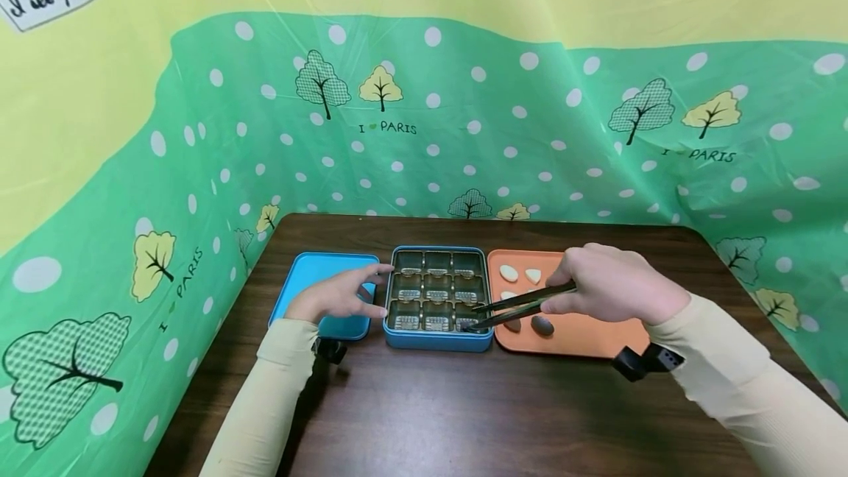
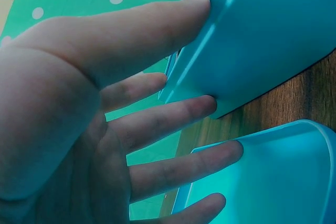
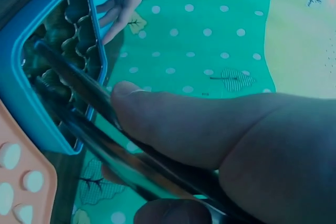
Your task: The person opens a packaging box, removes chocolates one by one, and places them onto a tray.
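Observation:
A blue box (image 1: 437,343) stands on the table, with a dark tray of small square compartments (image 1: 437,263) inside it. My left hand (image 1: 339,293) is at the box's left side, fingers spread; in the left wrist view the thumb tip touches its rim. My right hand (image 1: 603,282) holds black tongs (image 1: 517,308), pinched between thumb and fingers. Their tips, slightly apart, reach into the front right compartment. Whether anything lies between them I cannot tell. Right of the box, an orange tray (image 1: 583,341) bears white pieces (image 1: 509,272) and dark oval pieces (image 1: 542,325).
A blue lid (image 1: 331,262) lies left of the box, partly under my left hand. The dark wooden table (image 1: 424,411) extends in front. Behind it hangs a green and yellow curtain (image 1: 424,109) with dots and trees.

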A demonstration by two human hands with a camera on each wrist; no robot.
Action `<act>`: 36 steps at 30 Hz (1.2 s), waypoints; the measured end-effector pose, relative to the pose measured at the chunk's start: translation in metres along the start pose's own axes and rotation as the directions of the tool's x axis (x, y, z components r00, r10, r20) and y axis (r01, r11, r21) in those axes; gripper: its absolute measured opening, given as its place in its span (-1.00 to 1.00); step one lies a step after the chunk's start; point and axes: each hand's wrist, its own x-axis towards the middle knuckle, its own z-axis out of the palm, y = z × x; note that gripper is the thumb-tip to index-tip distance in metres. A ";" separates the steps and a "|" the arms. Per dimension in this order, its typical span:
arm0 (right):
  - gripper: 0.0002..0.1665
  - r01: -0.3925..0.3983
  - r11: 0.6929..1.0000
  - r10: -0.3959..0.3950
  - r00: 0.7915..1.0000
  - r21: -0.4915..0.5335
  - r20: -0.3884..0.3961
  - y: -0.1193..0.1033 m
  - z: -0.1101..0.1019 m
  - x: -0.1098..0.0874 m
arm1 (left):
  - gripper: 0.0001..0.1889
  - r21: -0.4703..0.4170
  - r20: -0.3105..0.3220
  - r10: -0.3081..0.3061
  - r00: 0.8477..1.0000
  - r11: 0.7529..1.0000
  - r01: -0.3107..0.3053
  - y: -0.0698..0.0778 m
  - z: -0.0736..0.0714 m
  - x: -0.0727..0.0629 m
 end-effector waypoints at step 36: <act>-0.54 -0.062 0.989 0.075 0.992 -0.131 0.101 -0.058 0.003 0.021 | -0.10 -0.001 -0.006 -0.004 1.000 1.000 0.004 -0.006 0.002 0.002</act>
